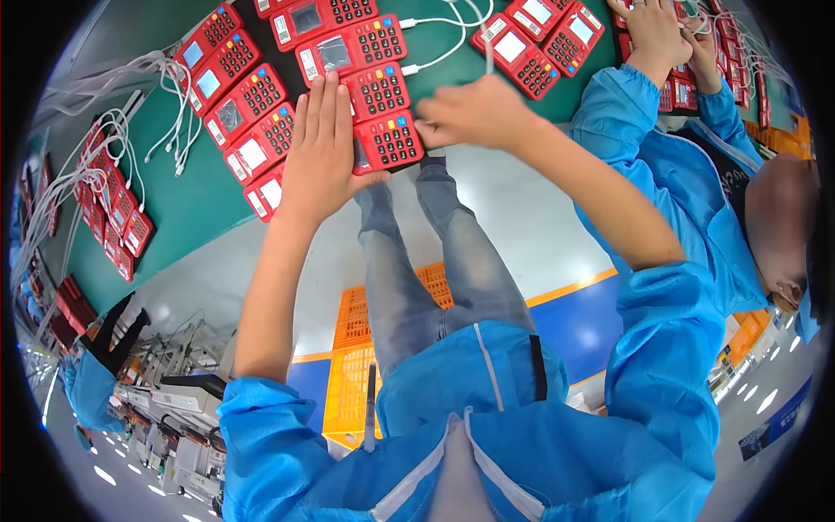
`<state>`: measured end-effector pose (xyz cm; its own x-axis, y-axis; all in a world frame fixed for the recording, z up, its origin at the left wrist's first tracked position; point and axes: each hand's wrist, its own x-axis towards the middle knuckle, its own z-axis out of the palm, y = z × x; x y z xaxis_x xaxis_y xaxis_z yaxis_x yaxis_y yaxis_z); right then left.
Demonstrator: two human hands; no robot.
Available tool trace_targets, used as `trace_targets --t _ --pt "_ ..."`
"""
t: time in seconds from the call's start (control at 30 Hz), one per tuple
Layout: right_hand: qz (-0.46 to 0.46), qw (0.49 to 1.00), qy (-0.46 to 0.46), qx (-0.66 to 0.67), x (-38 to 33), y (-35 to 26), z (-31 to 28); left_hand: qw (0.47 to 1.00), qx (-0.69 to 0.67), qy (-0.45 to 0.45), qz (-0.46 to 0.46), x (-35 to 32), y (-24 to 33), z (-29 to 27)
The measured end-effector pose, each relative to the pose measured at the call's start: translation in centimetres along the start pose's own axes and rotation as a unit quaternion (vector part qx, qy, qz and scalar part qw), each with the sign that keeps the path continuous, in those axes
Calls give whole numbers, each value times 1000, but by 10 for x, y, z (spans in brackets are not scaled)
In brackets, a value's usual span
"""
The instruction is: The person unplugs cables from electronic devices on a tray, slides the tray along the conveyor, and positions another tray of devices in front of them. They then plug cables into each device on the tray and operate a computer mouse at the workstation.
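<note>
Head view: left hand [323,165] flat, partly hiding red terminal [391,141]; right hand [477,113] curled, grip unclear.

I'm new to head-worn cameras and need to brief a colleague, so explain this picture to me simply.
There is no machine here, just a person's two bare hands. A wide fisheye camera on the person's head looks down, so straight edges bend. On the green table lie rows of red payment terminals with keypads and small screens, plus white cables. The left hand lies flat across some terminals. The right hand is curled at the right-hand end of the nearest one; a white cable runs down to it, but whether it grips a plug is hidden. At right, a co-worker in a blue jacket works alongside.
</note>
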<state>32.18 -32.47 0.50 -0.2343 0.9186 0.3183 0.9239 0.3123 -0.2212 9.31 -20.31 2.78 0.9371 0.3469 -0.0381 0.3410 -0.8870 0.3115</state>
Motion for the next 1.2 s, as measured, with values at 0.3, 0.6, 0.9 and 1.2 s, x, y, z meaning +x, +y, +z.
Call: trace_targets --t 0.3,0.6,0.9,1.2 --pt "32 998 34 -37 26 17 6 1000 -11 -8 -5 12 2 -9" --pt "0 999 47 -13 29 29 19 998 -8 -40 -42 11 3 -11" --pt "58 997 40 -29 32 24 14 998 -38 -6 -42 10 2 -11" --pt "165 983 48 -72 41 60 -39 997 -44 -43 -36 13 -2 -10"
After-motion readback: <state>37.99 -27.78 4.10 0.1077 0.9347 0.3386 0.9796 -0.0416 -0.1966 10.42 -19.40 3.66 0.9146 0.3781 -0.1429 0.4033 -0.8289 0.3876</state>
